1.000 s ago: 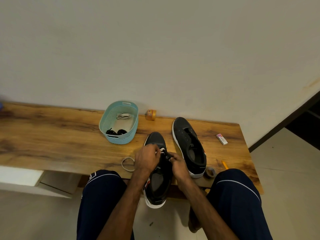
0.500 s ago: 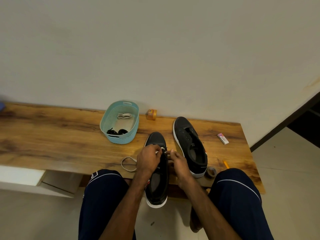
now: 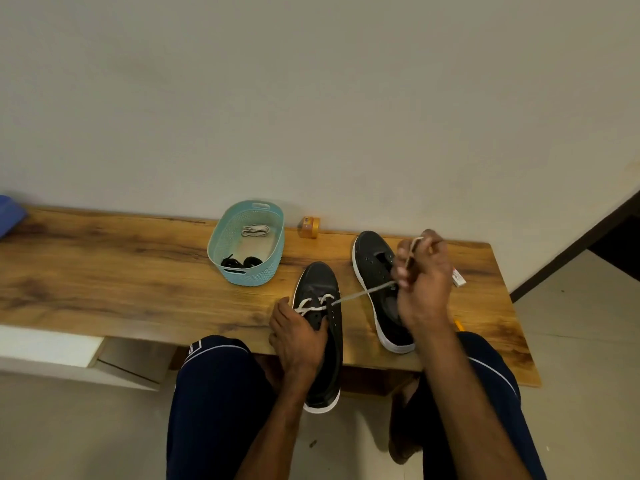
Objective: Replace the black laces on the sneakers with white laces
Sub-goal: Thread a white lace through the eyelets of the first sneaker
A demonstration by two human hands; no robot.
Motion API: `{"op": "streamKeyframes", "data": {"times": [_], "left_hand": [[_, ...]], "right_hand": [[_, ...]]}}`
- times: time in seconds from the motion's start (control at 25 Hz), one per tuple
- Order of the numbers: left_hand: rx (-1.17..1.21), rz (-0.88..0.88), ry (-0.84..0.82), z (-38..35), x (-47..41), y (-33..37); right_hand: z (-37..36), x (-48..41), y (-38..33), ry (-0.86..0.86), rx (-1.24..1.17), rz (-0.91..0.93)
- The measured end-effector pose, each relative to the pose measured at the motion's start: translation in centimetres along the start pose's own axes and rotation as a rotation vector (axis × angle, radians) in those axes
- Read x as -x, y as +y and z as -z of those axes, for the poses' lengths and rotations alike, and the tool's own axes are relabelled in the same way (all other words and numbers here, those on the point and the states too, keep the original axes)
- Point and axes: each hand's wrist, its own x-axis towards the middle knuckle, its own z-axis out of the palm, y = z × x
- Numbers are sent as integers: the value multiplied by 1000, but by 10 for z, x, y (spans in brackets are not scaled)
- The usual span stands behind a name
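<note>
A black sneaker (image 3: 320, 285) lies toe-away on the wooden table's front edge, its heel overhanging. My left hand (image 3: 298, 336) grips its left side near the eyelets. A white lace (image 3: 363, 293) crosses the lower eyelets and runs taut up to the right. My right hand (image 3: 420, 271) pinches that lace, raised over the second black sneaker (image 3: 372, 261), which has no lace. A teal basket (image 3: 221, 237) holds black laces (image 3: 239, 262) and a bundled white lace (image 3: 255, 230).
An orange tape roll (image 3: 309, 227) stands by the wall. A small white and red box (image 3: 459, 277) lies behind my right hand. A blue object (image 3: 10, 213) sits at the table's far left. My knees are under the wooden table (image 3: 104, 271).
My right hand has pulled the white lace out up and to the right, drawing it taut; the loose loop left of the sneaker is gone. My left hand slid down to hold the shoe.
</note>
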Motion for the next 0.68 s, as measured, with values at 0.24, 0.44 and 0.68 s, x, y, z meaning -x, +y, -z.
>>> {"op": "streamKeyframes", "data": {"times": [0.24, 0.44, 0.68], "left_hand": [[186, 10, -50, 4, 3, 1], [310, 84, -46, 10, 15, -6], [305, 136, -80, 11, 13, -2]], "right_hand": [[16, 15, 46, -338, 1453, -80], [5, 43, 90, -442, 1829, -110], [25, 32, 6, -812, 1350, -463]]}}
